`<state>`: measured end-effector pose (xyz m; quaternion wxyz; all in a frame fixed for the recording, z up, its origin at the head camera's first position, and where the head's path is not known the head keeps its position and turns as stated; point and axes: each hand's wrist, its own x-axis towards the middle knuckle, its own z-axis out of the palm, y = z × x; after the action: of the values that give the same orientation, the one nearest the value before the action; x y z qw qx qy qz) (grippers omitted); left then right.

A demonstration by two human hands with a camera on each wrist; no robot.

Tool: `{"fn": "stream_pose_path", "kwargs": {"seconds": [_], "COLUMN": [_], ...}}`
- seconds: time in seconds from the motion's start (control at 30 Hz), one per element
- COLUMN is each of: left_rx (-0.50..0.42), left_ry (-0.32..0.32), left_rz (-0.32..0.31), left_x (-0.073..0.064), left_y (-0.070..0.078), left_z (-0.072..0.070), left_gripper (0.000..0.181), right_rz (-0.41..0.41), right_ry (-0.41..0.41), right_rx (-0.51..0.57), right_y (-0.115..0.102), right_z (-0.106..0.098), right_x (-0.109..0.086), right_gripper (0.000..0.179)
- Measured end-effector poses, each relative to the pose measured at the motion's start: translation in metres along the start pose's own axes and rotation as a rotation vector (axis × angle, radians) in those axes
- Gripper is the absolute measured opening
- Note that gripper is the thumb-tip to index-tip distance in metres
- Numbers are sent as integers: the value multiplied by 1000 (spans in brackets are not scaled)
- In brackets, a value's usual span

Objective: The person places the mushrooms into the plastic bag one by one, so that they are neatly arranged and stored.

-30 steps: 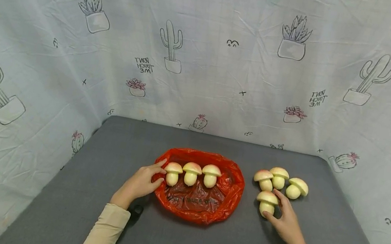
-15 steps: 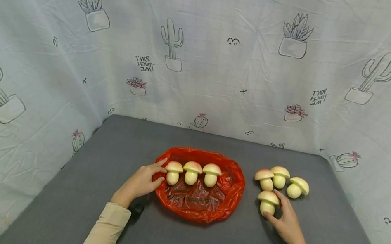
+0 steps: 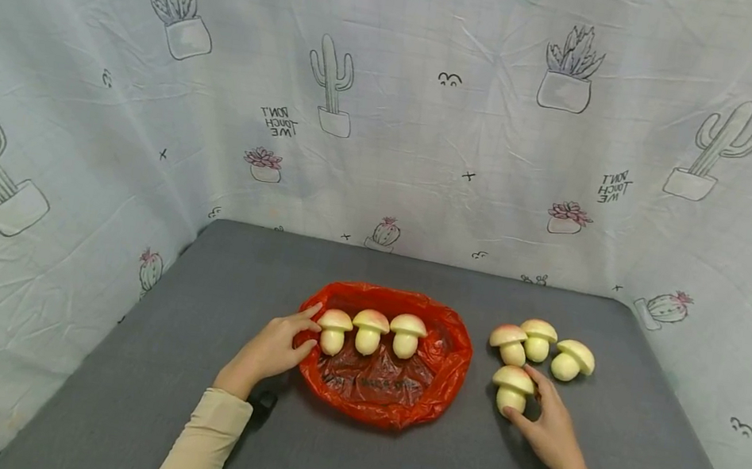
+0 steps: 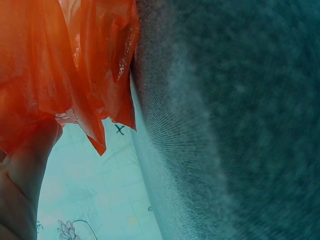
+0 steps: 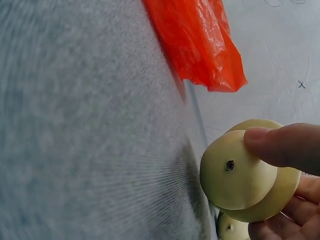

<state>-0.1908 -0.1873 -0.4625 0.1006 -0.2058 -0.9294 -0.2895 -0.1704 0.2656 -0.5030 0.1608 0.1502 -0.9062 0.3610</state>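
Note:
My right hand [image 3: 548, 427] pinches a toy mushroom [image 3: 513, 380] with a pale yellow stem and a cream cap tinged with pink. In the right wrist view the thumb presses on the mushroom's rounded stem [image 5: 237, 172], and the fingers curl behind the cap. A red plastic bag [image 3: 379, 418] lies spread wide, its mouth facing up. Gripping its left rim is my left hand [image 3: 273, 348], fingers over the edge. The left wrist view shows the thumb [image 4: 32, 167] reaching under the hanging film. Three similar mushrooms [image 3: 368, 333] lie in a row inside the bag.
To the right of the bag, beyond the right hand, three loose mushrooms [image 3: 537, 340] lie close together on the grey table [image 3: 235, 263]. A light curtain [image 3: 394, 109] printed with cacti hangs around the table's back and sides.
Between the last two frames, the right hand's mushroom shifts very slightly left. The left hand stays at the bag's rim, and the row inside it keeps its place.

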Motion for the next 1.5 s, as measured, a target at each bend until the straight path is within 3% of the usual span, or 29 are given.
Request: {"fn": "stream_pose_path", "kwargs": {"seconds": [0.4,0.67,0.87,1.17,1.27,1.5], "left_rx": [1,14,7,-8,-2,1], "left_ry": [2,5,-1,-8,-4,-1], "left_rz": [4,7,-3,-10,-2,6], "left_x": [-1,-2,-3,-2,-1,0], "left_y": [-2,-3,-1,1,1,1], "left_z": [-1,-3,-2,-1,-1,-1], "left_gripper": [23,23,23,23,24,23], "right_rz": [-13,-25,-88,-49,-43,-62], "right_ry": [-9,-26,-21,-83,-109,-126], "right_rx": [79,152,235,265,290,292], "right_y": [-15,-29,-56,-94,-97,-73], "right_z": [-3,5,13,9,12,43], "right_x": [8,27,43,56,62,73], "right_gripper": [75,76,73,69,69,71]}}
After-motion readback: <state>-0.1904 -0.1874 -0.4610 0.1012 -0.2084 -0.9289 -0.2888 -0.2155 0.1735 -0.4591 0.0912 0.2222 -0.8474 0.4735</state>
